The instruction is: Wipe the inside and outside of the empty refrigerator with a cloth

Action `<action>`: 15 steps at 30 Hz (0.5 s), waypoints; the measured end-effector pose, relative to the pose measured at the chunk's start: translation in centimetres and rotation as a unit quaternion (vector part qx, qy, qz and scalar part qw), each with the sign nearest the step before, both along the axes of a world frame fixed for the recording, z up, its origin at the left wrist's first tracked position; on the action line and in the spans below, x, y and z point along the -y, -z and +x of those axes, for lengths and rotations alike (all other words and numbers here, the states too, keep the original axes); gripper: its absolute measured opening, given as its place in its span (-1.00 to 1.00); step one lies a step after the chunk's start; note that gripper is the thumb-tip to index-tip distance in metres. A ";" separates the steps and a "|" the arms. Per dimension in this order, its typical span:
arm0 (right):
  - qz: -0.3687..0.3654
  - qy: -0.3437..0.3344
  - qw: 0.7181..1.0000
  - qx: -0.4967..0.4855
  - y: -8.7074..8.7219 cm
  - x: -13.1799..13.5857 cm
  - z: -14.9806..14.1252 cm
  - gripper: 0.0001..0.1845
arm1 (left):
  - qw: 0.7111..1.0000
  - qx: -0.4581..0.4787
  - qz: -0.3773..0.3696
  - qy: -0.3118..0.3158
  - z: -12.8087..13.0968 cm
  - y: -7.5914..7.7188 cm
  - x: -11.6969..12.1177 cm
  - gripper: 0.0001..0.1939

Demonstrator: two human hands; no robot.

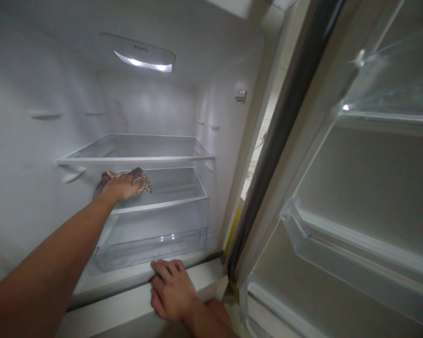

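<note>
Reaching into the open refrigerator, my left hand [121,187] presses a bunched patterned cloth [143,182] on the left part of the lower glass shelf [172,188]. The cloth shows brown-grey and cream, and its folds stick out on both sides of my fingers. My right hand [172,290] rests on the refrigerator's front bottom ledge [102,310], its fingers bent over the edge and slightly apart. Nothing is visible in it.
Above sits another glass shelf [151,146], under a lit lamp [144,58]. A clear drawer [155,246] is at the bottom. On the right stands the open door [359,188] with a dark seal [285,117] and clear door bins [338,258]. Small shelf supports [45,115] jut from the side walls.
</note>
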State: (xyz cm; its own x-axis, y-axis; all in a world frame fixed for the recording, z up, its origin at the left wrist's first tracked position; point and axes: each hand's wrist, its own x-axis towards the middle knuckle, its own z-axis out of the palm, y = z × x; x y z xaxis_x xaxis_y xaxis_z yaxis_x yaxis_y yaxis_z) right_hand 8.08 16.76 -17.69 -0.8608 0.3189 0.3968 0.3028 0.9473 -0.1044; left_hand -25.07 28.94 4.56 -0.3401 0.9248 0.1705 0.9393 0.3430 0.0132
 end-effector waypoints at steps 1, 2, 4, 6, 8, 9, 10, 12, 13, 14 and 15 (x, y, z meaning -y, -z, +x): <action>-0.003 -0.002 1.000 -0.001 0.0 0.0 0.0 -0.60 | 1.000 -0.003 0.001 0.011 0.5 -0.1 0.8 -0.26; -0.006 -0.004 1.000 -0.001 0.0 0.0 -0.1 -0.61 | 1.000 -0.007 0.002 0.024 1.0 -0.1 1.8 -0.27; -0.012 -0.004 1.000 -0.002 -0.1 0.0 -0.2 -0.62 | 0.998 -0.013 0.007 0.055 2.1 -0.1 3.7 -0.29; -0.017 -0.003 1.000 -0.003 0.0 0.1 -0.3 -0.64 | 0.996 -0.018 0.011 0.091 3.3 0.0 5.5 -0.30; -0.020 -0.006 1.000 -0.005 0.1 0.1 -0.3 -0.63 | 0.992 -0.022 0.011 0.124 4.6 0.3 6.8 -0.32; -0.022 -0.007 1.000 -0.007 0.1 0.1 -0.4 -0.63 | 0.990 -0.023 0.010 0.136 5.3 0.5 7.2 -0.32; -0.024 -0.007 1.000 -0.008 0.2 0.1 -0.4 -0.64 | 0.989 -0.023 0.008 0.145 6.1 0.7 7.4 -0.32; -0.026 -0.006 1.000 -0.011 0.2 0.1 -0.5 -0.65 | 0.988 -0.022 0.002 0.152 7.8 1.0 6.9 -0.29; -0.026 -0.006 1.000 -0.011 0.2 0.0 -0.5 -0.65 | 0.988 -0.020 -0.002 0.155 8.9 1.2 6.3 -0.29; -0.025 -0.006 1.000 -0.011 0.2 0.0 -0.5 -0.65 | 0.987 -0.018 -0.006 0.161 10.0 1.3 5.4 -0.28; -0.023 -0.007 1.000 -0.010 0.2 0.0 -0.5 -0.65 | 0.985 -0.016 -0.010 0.169 11.2 1.4 4.3 -0.28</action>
